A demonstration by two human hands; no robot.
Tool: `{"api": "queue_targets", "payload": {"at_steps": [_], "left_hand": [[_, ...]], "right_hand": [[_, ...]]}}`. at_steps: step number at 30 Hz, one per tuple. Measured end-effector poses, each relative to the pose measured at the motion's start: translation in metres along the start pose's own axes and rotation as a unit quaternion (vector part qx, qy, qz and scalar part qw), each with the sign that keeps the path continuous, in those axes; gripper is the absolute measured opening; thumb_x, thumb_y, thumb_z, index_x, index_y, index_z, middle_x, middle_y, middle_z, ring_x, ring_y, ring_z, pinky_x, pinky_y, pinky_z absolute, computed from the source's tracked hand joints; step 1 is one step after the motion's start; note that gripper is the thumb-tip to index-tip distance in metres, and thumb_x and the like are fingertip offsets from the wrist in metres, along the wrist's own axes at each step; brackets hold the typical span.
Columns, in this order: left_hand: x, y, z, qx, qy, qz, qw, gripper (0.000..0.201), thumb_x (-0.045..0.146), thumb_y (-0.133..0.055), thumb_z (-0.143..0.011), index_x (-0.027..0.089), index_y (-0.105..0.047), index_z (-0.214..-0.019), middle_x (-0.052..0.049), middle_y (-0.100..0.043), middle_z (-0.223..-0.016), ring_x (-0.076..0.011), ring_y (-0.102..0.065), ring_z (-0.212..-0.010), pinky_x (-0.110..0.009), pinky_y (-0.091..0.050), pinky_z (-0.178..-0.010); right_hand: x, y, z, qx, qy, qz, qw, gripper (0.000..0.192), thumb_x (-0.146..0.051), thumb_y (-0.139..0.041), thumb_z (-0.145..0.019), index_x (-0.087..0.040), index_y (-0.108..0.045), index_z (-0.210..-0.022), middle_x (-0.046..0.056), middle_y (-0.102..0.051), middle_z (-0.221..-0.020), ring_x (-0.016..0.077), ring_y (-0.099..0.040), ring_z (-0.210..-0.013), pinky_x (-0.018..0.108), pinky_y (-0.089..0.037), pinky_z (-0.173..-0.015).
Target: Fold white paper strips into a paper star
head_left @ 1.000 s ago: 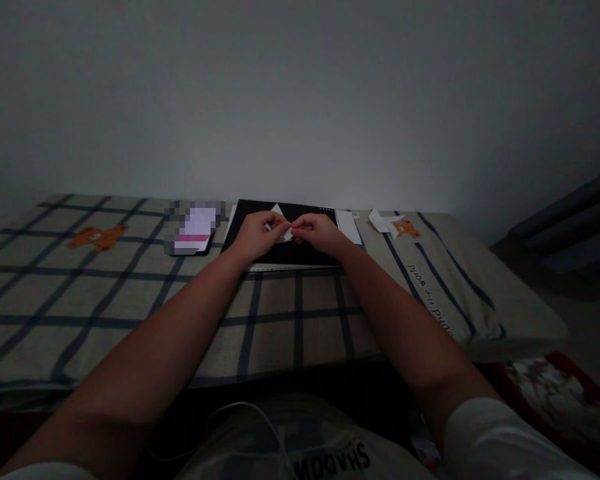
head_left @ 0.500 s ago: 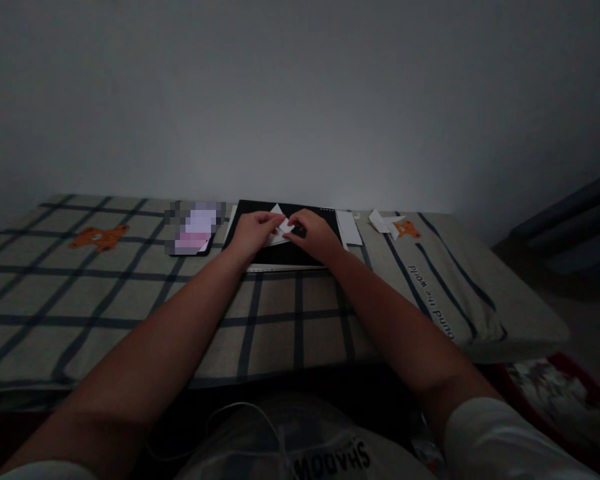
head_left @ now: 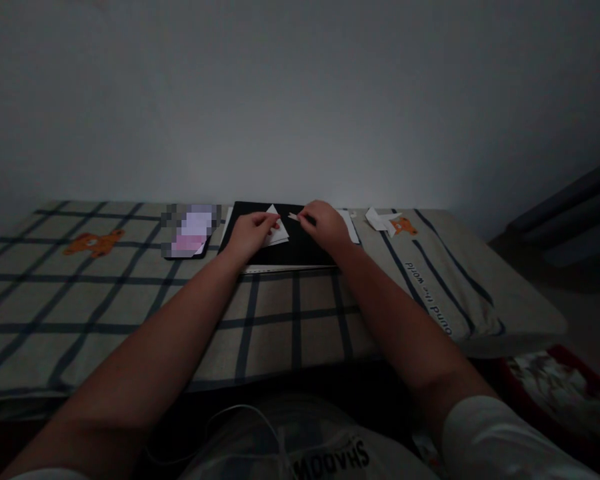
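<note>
My left hand (head_left: 253,231) is closed at the edge of a folded white paper (head_left: 281,235), its thumb and fingers pinching it. A pointed corner of the paper shows above the fingers; the rest is partly hidden by the hand. To its right, apart from the paper, my right hand (head_left: 325,223) pinches a small pale paper piece (head_left: 293,217) that sticks out to the left from the fingertips. Under both hands lies a black-covered notebook (head_left: 305,255), with white page edges along its front.
A phone (head_left: 193,233) with a partly blurred screen lies left of the notebook. White paper sheets (head_left: 351,227) stick out at its right. Farther right is a folded paper shape (head_left: 380,221). A checked cloth (head_left: 275,320) covers the table, which meets the wall (head_left: 300,100).
My right hand has moved away from the left, to the right and slightly up, with the small paper piece in its fingers. My left hand stays at the folded paper.
</note>
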State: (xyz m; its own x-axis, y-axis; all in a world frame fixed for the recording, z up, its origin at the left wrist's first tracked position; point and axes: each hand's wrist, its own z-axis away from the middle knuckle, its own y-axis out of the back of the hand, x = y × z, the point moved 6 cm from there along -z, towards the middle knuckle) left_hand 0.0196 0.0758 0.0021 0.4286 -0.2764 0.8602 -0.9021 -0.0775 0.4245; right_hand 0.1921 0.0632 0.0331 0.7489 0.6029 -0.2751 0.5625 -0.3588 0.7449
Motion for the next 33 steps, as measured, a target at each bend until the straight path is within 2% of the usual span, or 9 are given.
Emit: {"api": "queue_targets", "payload": {"at_steps": [4, 8, 13, 19, 22, 24, 27, 30, 33], "left_hand": [[0.016, 0.003, 0.005, 0.01, -0.108, -0.137, 0.985, 0.033, 0.042, -0.053, -0.082, 0.018, -0.073, -0.092, -0.007, -0.07, -0.09, -0.0198, -0.06, -0.08, -0.03, -0.043, -0.072], [0.022, 0.001, 0.009, -0.006, -0.155, -0.207, 0.966, 0.032, 0.039, -0.05, -0.084, 0.017, -0.071, -0.094, -0.007, -0.068, -0.09, -0.0185, -0.058, -0.074, -0.031, -0.043, -0.07], [0.023, 0.002, 0.007, 0.006, -0.18, -0.229, 0.957, 0.03, 0.036, -0.048, -0.085, 0.017, -0.07, -0.094, -0.007, -0.067, -0.089, -0.019, -0.058, -0.078, -0.032, -0.043, -0.073], [0.022, 0.004, 0.006, 0.011, -0.178, -0.25, 0.952, 0.029, 0.034, -0.047, -0.086, 0.017, -0.069, -0.096, -0.007, -0.066, -0.094, -0.0201, -0.057, -0.088, -0.033, -0.043, -0.081], [0.023, 0.004, 0.008, 0.02, -0.173, -0.277, 0.945, 0.035, 0.039, -0.051, -0.084, 0.017, -0.065, -0.107, -0.008, -0.062, -0.108, -0.0227, -0.053, -0.102, -0.035, -0.04, -0.09], [0.021, 0.004, 0.009, 0.019, -0.157, -0.304, 0.94, 0.05, 0.047, -0.056, -0.079, 0.018, -0.058, -0.12, -0.01, -0.057, -0.119, -0.0257, -0.05, -0.11, -0.037, -0.038, -0.094], [0.016, 0.0, 0.01, -0.008, -0.123, -0.34, 0.932, 0.077, 0.059, -0.061, -0.071, 0.019, -0.044, -0.134, -0.012, -0.05, -0.129, -0.0301, -0.047, -0.114, -0.041, -0.036, -0.096], [0.012, -0.003, 0.011, -0.038, -0.098, -0.362, 0.926, 0.083, 0.061, -0.061, -0.07, 0.02, -0.038, -0.139, -0.013, -0.05, -0.131, -0.0328, -0.047, -0.115, -0.043, -0.036, -0.095], [0.011, -0.005, 0.01, -0.056, -0.097, -0.363, 0.925, 0.083, 0.056, -0.064, -0.07, 0.021, -0.036, -0.14, -0.014, -0.053, -0.128, -0.0348, -0.048, -0.114, -0.044, -0.037, -0.092]], "right_hand": [[0.053, 0.022, 0.002, 0.025, -0.169, 0.044, 0.984, 0.021, -0.028, -0.051, -0.084, -0.016, -0.068, -0.08, 0.01, -0.063, -0.084, 0.0203, -0.056, -0.082, 0.033, -0.041, -0.077], [0.099, 0.038, 0.019, -0.006, -0.329, 0.126, 0.936, 0.023, -0.029, -0.052, -0.082, -0.016, -0.071, -0.087, 0.012, -0.067, -0.085, 0.0202, -0.058, -0.078, 0.033, -0.041, -0.073], [0.112, 0.038, 0.03, -0.024, -0.372, 0.165, 0.913, 0.024, -0.026, -0.054, -0.079, -0.015, -0.071, -0.091, 0.016, -0.067, -0.092, 0.025, -0.06, -0.083, 0.037, -0.041, -0.071], [0.118, 0.029, 0.035, -0.049, -0.382, 0.168, 0.908, 0.021, -0.02, -0.056, -0.076, -0.014, -0.072, -0.089, 0.016, -0.067, -0.091, 0.0253, -0.06, -0.081, 0.036, -0.042, -0.069], [0.109, 0.031, 0.028, -0.035, -0.343, 0.159, 0.925, 0.028, -0.025, -0.055, -0.078, -0.015, -0.069, -0.1, 0.015, -0.065, -0.101, 0.0253, -0.059, -0.088, 0.037, -0.043, -0.075], [0.094, 0.028, 0.019, -0.021, -0.297, 0.15, 0.943, 0.029, -0.028, -0.051, -0.082, -0.017, -0.067, -0.104, 0.012, -0.064, -0.104, 0.0232, -0.057, -0.093, 0.036, -0.042, -0.081], [0.05, 0.008, 0.006, -0.049, -0.111, 0.059, 0.991, 0.027, -0.027, -0.048, -0.086, -0.015, -0.067, -0.102, 0.01, -0.064, -0.095, 0.02, -0.056, -0.091, 0.034, -0.042, -0.084], [0.009, -0.019, 0.008, -0.118, 0.053, -0.029, 0.991, 0.028, -0.029, -0.055, -0.084, -0.016, -0.066, -0.106, 0.009, -0.06, -0.1, 0.0185, -0.054, -0.095, 0.033, -0.042, -0.087], [-0.006, -0.034, 0.013, -0.139, 0.101, -0.052, 0.984, 0.036, -0.033, -0.06, -0.082, -0.016, -0.063, -0.113, 0.012, -0.055, -0.112, 0.0209, -0.05, -0.105, 0.036, -0.04, -0.092]]}}
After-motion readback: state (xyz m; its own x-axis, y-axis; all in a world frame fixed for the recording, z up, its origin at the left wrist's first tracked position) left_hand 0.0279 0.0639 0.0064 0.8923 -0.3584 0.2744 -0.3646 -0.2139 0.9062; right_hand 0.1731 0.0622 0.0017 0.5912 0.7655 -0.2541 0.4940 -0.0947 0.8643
